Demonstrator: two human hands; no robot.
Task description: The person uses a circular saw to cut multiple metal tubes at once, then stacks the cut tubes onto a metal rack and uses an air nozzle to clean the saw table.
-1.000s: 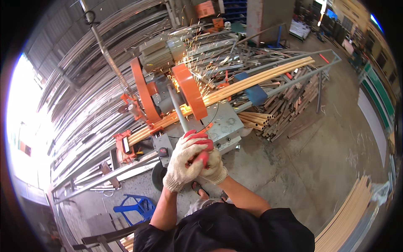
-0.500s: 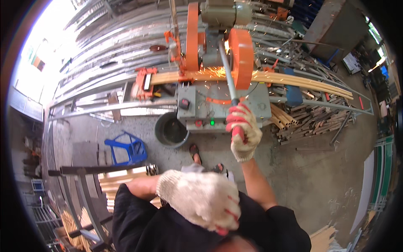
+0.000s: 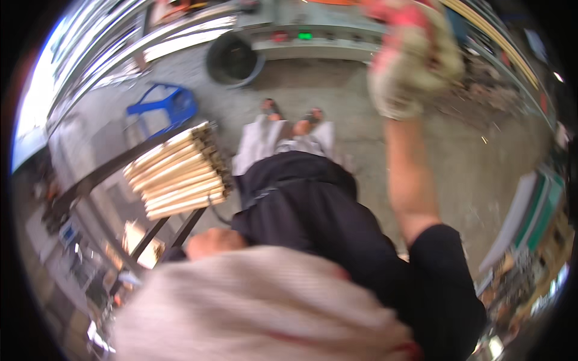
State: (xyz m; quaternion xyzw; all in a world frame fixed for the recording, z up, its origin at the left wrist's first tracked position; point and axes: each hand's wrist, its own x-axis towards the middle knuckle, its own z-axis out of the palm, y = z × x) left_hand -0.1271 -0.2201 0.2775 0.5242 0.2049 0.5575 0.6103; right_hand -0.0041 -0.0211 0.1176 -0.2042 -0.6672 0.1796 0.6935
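Observation:
My right hand (image 3: 415, 63), in a cream glove with a red palm, is raised at the upper right, in front of the grey machine base (image 3: 319, 48). Its fingers are curled in a fist around the cut-off saw's lever handle, though blur and the glove mostly hide the grip. My left hand (image 3: 265, 307), in a similar glove, is very close to the camera and fills the lower middle. Its fingers are smeared and partly cut off, so what it holds, if anything, is hidden. The saw's blade guard and motor lie outside the picture.
A dark bucket (image 3: 256, 71) stands at the machine's left front. Beside it is a blue plastic stool (image 3: 180, 105). A bundle of pale gold tubes (image 3: 174, 180) rests on a dark metal rack (image 3: 102, 174) to my left. Long tubes (image 3: 506, 45) extend at the upper right.
The view has tilted down, so the saw's upper part has left the picture. My left hand has come much nearer the camera. My right hand appears higher and farther right, still closed.

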